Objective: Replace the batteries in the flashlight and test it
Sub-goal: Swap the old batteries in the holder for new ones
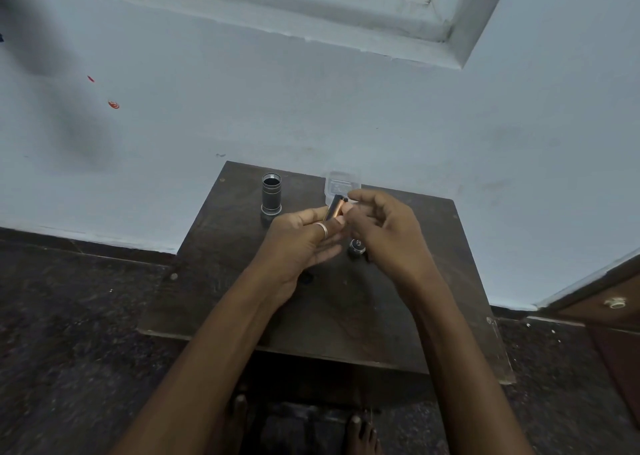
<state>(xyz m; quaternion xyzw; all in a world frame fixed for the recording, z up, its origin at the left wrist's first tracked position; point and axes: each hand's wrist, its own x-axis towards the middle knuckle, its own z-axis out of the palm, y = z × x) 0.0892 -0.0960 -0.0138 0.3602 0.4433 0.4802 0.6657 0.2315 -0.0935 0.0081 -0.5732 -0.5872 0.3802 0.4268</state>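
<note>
A dark flashlight body (pixel 271 195) stands upright with its open end up, at the back left of a small dark wooden table (pixel 242 299). My left hand (pixel 301 243), a ring on one finger, holds a copper-and-black battery (pixel 334 207) tilted upward. My right hand (pixel 384 229) meets the battery's top end with its fingertips. Just below my right hand, the flashlight's end cap (pixel 356 246) lies on the table, partly hidden.
A clear plastic battery case (pixel 341 182) lies at the table's back edge, behind my hands. The table stands against a pale blue wall on a dark speckled floor. A wooden door edge (pixel 609 302) shows at the right. My bare feet (pixel 360 434) are under the front edge.
</note>
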